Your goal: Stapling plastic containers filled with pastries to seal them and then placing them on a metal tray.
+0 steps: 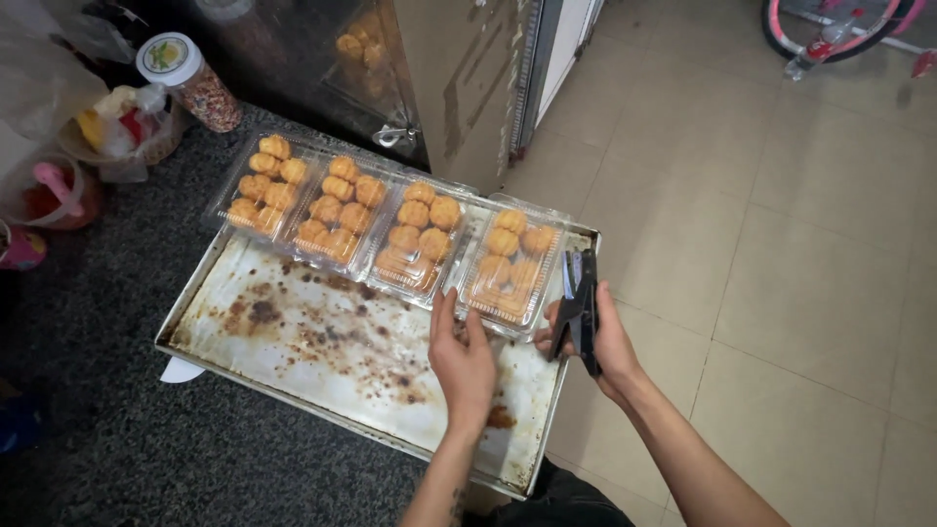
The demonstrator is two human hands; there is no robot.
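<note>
Dark stone counter, stained baking tray [322, 337] on it. Left hand [464, 361] open, steadying the rightmost clear cookie box [509, 265]. Right hand [595, 332] grips a black stapler [578, 307]. Best to keep the lid edge flat and staple square.

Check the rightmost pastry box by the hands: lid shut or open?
Shut: the clear lid lies flat over the pastries in the rightmost box, left hand touching its near edge.

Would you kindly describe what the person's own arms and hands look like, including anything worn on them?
Both forearms are bare, with no sleeves in view. The left hand and right hand wear no gloves, and no rings or watch can be made out. A small dark marking, possibly a tattoo, shows on the left forearm near the bottom edge.
</note>
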